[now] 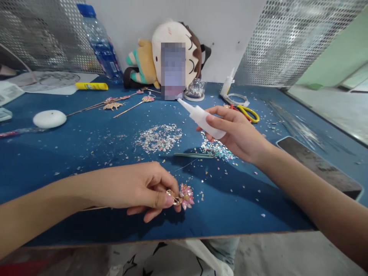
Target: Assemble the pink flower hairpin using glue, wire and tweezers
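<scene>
table (71, 153): blue, strewn with glitter (159, 138)
walls: mesh panels (287, 34) at 11 and 1 o'clock
left hand (138, 189): pinching flower pin (185, 196)
right hand (235, 134): gripping glue bottle (201, 118)

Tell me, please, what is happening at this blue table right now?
A person is working with both bare hands over a blue table. The left hand pinches a pink flower ornament on a gold fitting, just above the table. The right hand holds a small white squeeze bottle, nozzle pointing up and left, away from the flower. Piles of glittery flakes lie between the hands, and finished-looking hair sticks rest farther back beside a plush toy.
</scene>
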Tool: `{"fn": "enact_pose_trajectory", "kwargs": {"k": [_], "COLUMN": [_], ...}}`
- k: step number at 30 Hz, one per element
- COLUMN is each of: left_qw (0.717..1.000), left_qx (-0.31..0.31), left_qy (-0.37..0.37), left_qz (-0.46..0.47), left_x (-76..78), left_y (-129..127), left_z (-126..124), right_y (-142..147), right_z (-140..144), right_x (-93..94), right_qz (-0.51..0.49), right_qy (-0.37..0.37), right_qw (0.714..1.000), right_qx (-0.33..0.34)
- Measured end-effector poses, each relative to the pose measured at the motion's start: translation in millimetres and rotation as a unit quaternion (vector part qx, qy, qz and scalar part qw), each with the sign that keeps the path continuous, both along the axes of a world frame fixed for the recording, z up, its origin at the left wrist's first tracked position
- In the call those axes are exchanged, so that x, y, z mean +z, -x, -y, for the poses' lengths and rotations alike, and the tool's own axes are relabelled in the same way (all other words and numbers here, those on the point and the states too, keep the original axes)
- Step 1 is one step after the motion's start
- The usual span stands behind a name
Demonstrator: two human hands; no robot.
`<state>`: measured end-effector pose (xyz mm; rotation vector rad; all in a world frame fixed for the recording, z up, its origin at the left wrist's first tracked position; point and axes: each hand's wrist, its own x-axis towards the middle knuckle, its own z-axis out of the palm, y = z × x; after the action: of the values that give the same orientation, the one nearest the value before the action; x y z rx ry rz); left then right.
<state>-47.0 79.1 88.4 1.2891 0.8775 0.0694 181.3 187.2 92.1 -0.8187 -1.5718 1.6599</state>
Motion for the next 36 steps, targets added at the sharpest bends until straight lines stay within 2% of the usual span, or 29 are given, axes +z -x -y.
{"fn": "enact_pose_trajectory", "kwargs": {"k": [6, 12, 15, 18, 23, 25, 27, 29, 31, 33, 36], "left_qw": [1.0, 0.998, 0.998, 0.997, 0.997, 0.997, 0.997, 0.997, 0.997, 0.997, 0.997], "left_qx": [0.013, 0.021, 0.03, 0.035, 0.022, 0.023, 0.029, 0.035, 0.037, 0.034, 0.034], "left_qy": [0.028, 0.045, 0.052, 0.055, 0.036, 0.034, 0.044, 0.055, 0.059, 0.055, 0.051], "left_qz": [-0.001, -0.041, -0.035, -0.051, -0.072, -0.063, -0.054, -0.05, -0.044, -0.037, -0.044], "left_x": [-1.5, -0.1, 0.4, 2.1, 3.8, 3.1, 2.1, 1.0, 0.1, -0.2, 0.2], "left_y": [4, 3, 1, 0, 1, 2, 3, 4, 4, 4, 3], "left_z": [0, 1, 3, 4, 4, 3, 3, 3, 4, 4, 4], "right_y": [0, 9, 15, 18, 14, 10, 5, -1, -5, -6, -4], "right_z": [4, 9, 10, 8, 3, 5, 11, 20, 29, 35, 38], "right_x": [-4.0, -17.9, -22.2, -24.1, -24.2, -21.2, -16.7, -12.4, -10.3, -11.8, -19.0], "right_qz": [-0.014, -0.038, -0.04, 0.005, 0.115, 0.109, 0.093, 0.086, 0.118, 0.182, 0.286], "right_qy": [0.0, -0.091, -0.141, -0.168, -0.192, -0.189, -0.214, -0.301, -0.426, -0.517, -0.534], "right_qw": [1.0, 0.995, 0.988, 0.984, 0.975, 0.976, 0.972, 0.943, 0.885, 0.833, 0.792], "right_qx": [-0.007, -0.019, -0.05, -0.049, 0.016, 0.007, -0.038, -0.115, -0.143, -0.075, 0.083]}}
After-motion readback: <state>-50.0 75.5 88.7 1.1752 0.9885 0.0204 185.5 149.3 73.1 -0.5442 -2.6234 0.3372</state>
